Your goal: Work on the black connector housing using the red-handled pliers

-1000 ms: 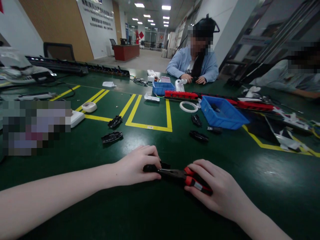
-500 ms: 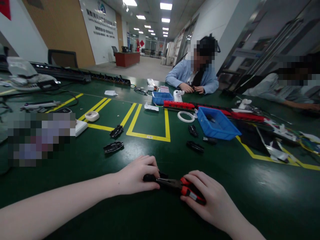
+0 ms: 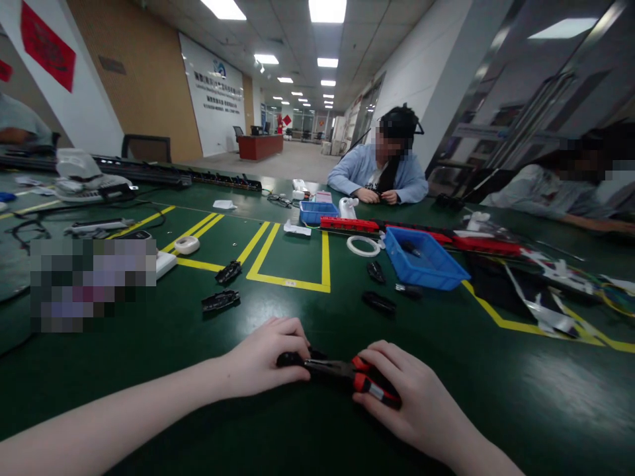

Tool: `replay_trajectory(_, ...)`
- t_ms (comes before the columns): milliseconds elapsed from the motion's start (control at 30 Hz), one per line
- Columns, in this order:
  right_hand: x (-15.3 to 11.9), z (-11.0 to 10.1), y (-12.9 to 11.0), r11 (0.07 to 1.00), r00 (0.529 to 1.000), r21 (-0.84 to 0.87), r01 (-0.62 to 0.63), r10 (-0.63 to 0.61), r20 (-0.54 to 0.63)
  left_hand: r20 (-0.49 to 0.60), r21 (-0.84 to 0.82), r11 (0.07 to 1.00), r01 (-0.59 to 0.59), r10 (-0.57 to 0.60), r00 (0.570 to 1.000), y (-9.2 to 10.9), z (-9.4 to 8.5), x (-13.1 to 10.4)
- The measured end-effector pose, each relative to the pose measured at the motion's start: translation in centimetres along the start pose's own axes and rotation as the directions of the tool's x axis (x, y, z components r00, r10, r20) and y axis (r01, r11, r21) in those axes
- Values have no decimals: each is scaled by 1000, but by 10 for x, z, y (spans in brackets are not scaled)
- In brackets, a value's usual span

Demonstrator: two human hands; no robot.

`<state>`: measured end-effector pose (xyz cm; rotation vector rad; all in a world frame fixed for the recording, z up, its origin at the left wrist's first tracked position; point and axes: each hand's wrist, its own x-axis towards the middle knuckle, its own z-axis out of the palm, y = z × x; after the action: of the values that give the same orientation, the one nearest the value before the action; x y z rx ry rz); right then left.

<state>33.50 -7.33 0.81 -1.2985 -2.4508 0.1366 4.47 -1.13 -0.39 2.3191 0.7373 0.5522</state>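
Note:
Near the front of the green table, my right hand point(image 3: 404, 390) is closed round the red and black handles of needle-nose pliers point(image 3: 364, 378). The jaws point left, toward a small black part point(image 3: 289, 359) pinched in my left hand point(image 3: 270, 354). Whether the jaws grip that part I cannot tell, since my fingers hide some of it. Beyond my left hand lie two black plastic pieces, one nearer point(image 3: 221, 301) and one farther point(image 3: 229, 272). Similar black pieces lie ahead of my right hand, an oblong one point(image 3: 378, 301) and a smaller one point(image 3: 376, 271).
A blue bin point(image 3: 429, 268) holding dark parts stands ahead on the right, with a white ring point(image 3: 363, 246) beside it. Behind them runs a long red strip point(image 3: 350, 223). A tape roll point(image 3: 187, 245) lies left. Across the table sits a co-worker point(image 3: 380, 165).
The camera view has tilted up and turned slightly left, so the table's things appear lower. Both hands keep the same hold on the pliers and the black part.

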Motion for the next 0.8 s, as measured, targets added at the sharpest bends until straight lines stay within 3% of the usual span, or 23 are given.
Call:
replay_trajectory(133,-1,-3,3,1000,1000,16,-9,8,26,-12,-17,997,69,-69,998,7,6,0)
replay_trajectory(300,-7,6,18,999,999,46,12,-10,-37,-71,-30,988,150,-152,986,11,15,6)
replay_trajectory(800,-7,7,24,998,999,45,41,-40,-29,-63,-40,994,106,-109,992,11,13,6)
